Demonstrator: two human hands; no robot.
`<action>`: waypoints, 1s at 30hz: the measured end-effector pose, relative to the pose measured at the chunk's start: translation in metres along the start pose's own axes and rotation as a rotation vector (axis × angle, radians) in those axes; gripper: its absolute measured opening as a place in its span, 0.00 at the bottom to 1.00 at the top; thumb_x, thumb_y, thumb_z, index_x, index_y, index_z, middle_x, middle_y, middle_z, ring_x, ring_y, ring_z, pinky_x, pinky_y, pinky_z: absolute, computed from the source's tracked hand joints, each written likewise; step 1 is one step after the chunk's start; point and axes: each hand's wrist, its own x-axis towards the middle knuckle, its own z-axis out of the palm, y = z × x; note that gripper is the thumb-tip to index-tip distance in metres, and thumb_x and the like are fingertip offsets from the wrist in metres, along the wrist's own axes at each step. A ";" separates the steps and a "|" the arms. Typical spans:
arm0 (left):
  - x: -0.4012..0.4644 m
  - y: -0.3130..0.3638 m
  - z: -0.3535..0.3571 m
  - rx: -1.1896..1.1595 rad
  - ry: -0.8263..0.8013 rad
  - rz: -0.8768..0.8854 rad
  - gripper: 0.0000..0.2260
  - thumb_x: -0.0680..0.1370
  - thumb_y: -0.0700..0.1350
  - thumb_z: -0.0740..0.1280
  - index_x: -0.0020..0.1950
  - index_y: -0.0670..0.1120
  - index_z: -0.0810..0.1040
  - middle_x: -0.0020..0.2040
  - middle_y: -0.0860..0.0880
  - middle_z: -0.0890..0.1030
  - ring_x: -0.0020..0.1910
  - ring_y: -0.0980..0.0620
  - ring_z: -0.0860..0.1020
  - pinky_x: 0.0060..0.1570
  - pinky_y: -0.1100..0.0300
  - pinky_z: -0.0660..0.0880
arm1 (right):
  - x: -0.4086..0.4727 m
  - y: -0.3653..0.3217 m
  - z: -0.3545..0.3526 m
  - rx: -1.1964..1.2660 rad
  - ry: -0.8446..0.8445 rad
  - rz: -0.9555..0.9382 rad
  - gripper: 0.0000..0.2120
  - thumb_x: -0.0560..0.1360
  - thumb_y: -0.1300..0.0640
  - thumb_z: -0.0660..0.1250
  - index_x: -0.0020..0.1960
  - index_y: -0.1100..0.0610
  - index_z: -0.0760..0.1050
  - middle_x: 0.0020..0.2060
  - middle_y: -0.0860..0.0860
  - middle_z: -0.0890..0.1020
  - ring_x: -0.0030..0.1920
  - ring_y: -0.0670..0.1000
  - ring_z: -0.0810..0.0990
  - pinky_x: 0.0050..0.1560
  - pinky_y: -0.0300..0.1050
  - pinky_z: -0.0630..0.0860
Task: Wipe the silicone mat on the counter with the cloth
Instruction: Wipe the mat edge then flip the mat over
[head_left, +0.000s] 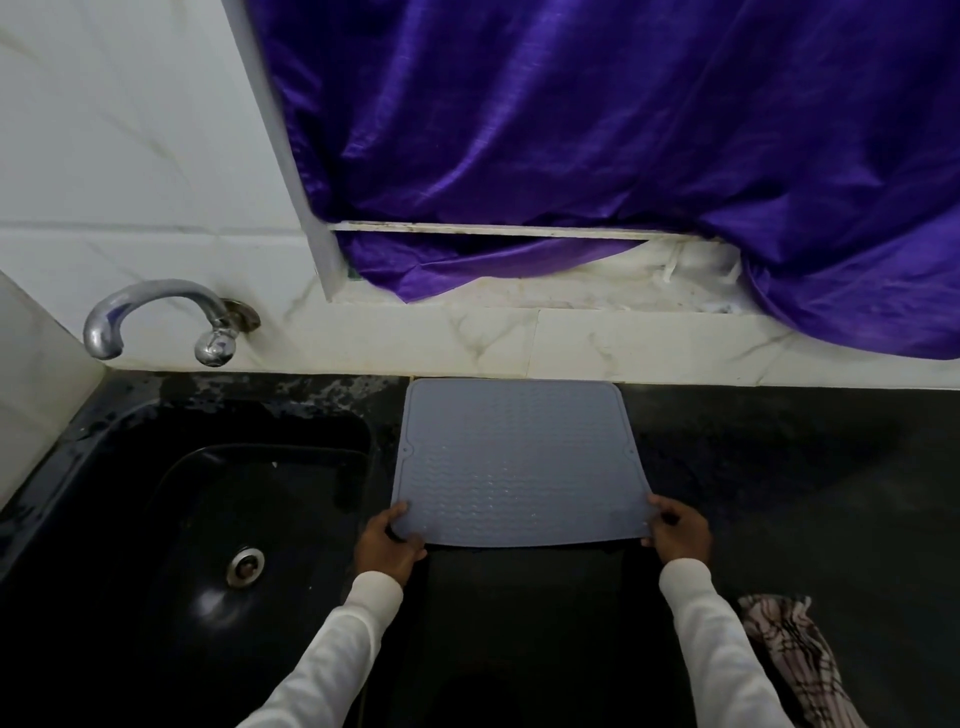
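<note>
Head view: left hand (387, 543) and right hand (675, 530) each pinch a near corner of the grey dimpled silicone mat (519, 462), right of the black sink (208, 519). Lay it flat on the surface before taking the checked cloth (795, 654), near-right of the mat.

Legible text, labels, brands, numbers, signs: none found in the head view. Silicone mat (519, 462): raised wave texture only, no wording or logo that can be made out. Tap (156, 317): plain chrome, no maker's mark readable. Checked cloth (800, 660): woven pattern only, no tag seen. Purple curtain (597, 114) and wall tiles (130, 156): no print, no sign.
</note>
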 end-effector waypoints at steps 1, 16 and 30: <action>-0.002 -0.001 0.000 0.011 -0.003 0.012 0.21 0.73 0.29 0.69 0.61 0.48 0.77 0.63 0.46 0.72 0.42 0.51 0.80 0.36 0.62 0.81 | 0.000 0.000 0.000 -0.006 0.006 -0.004 0.16 0.76 0.71 0.61 0.56 0.59 0.81 0.49 0.59 0.82 0.27 0.54 0.77 0.21 0.30 0.71; -0.001 -0.009 0.001 0.154 0.008 0.100 0.21 0.73 0.29 0.69 0.61 0.48 0.78 0.60 0.47 0.69 0.51 0.42 0.78 0.43 0.54 0.81 | 0.009 0.012 0.006 -0.120 0.057 -0.118 0.14 0.74 0.72 0.63 0.53 0.59 0.81 0.50 0.57 0.79 0.29 0.56 0.77 0.22 0.31 0.71; 0.001 -0.021 -0.011 0.384 0.050 0.221 0.21 0.67 0.31 0.74 0.58 0.45 0.80 0.59 0.44 0.75 0.51 0.44 0.80 0.56 0.52 0.77 | -0.005 0.025 -0.036 -0.248 0.053 -0.291 0.10 0.73 0.70 0.68 0.51 0.60 0.82 0.51 0.58 0.76 0.42 0.57 0.81 0.32 0.44 0.82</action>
